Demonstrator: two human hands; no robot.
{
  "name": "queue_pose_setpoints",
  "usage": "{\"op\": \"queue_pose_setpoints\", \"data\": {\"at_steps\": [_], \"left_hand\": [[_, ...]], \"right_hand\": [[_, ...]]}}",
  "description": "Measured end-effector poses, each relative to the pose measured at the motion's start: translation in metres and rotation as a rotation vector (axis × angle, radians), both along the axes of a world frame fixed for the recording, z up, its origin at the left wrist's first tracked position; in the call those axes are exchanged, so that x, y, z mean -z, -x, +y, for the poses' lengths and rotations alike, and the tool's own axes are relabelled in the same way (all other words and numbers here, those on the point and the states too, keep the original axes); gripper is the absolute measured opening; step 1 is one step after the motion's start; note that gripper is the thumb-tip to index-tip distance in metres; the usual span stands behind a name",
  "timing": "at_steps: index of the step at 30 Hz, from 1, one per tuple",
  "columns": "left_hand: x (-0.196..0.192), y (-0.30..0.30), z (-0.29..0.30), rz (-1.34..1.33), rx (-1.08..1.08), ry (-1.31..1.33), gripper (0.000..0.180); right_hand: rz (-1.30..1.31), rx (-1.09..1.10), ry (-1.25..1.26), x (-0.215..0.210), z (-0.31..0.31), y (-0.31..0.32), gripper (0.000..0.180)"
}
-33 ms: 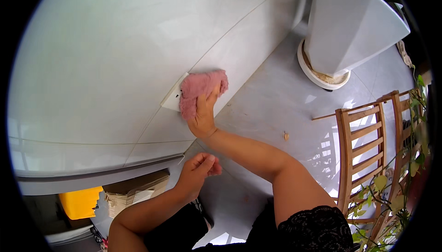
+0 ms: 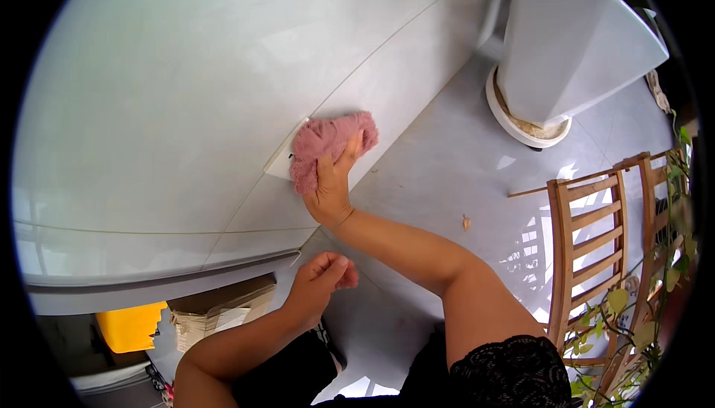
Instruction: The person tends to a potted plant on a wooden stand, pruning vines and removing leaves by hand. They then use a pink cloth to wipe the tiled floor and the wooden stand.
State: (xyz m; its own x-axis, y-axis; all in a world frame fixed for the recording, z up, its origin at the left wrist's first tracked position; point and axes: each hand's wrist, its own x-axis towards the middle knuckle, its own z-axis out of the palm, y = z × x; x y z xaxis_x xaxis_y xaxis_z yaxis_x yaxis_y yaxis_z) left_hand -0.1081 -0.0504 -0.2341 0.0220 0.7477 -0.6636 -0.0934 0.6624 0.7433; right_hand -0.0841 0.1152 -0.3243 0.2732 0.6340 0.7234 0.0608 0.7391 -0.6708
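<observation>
A fluffy pink cleaning cloth (image 2: 328,143) is pressed against a white wall plate (image 2: 281,160), low on the pale tiled wall (image 2: 194,95). My right hand (image 2: 331,192) grips the cloth, its thumb and fingers partly buried in the pile. Most of the plate is hidden under the cloth; its left edge, with a small dark hole, shows. Nearer to me, my left hand (image 2: 316,281) hovers below the right wrist, apart from the wall. Its fingers are curled with the thumb against them, and nothing shows in them.
At the far right a tall white planter (image 2: 551,50) stands in a round saucer (image 2: 521,132). Wooden slatted chairs (image 2: 592,240) and a trailing plant (image 2: 618,300) are at the right. A cardboard box (image 2: 223,307) and a yellow object (image 2: 130,326) sit under a grey ledge (image 2: 149,292).
The cloth's right end has shifted slightly to the right on the wall plate, and the folds of the cloth differ. My left hand has hardly moved.
</observation>
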Motion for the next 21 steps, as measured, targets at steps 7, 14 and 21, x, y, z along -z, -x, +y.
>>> {"op": "queue_pose_setpoints", "data": {"at_steps": [7, 14, 21], "left_hand": [[-0.032, 0.064, -0.031, 0.128, 0.128, 0.080, 0.020], [-0.067, 0.090, -0.007, 0.380, 0.497, -0.257, 0.030], [-0.105, 0.105, -0.022, 0.643, 0.751, -0.521, 0.034]], "right_hand": [[-0.184, 0.180, -0.324, -0.087, 0.048, -0.043, 0.037], [-0.552, -0.008, -0.730, -0.029, -0.022, -0.006, 0.016], [-0.538, -0.136, -0.526, -0.074, -0.004, -0.036, 0.017]]}}
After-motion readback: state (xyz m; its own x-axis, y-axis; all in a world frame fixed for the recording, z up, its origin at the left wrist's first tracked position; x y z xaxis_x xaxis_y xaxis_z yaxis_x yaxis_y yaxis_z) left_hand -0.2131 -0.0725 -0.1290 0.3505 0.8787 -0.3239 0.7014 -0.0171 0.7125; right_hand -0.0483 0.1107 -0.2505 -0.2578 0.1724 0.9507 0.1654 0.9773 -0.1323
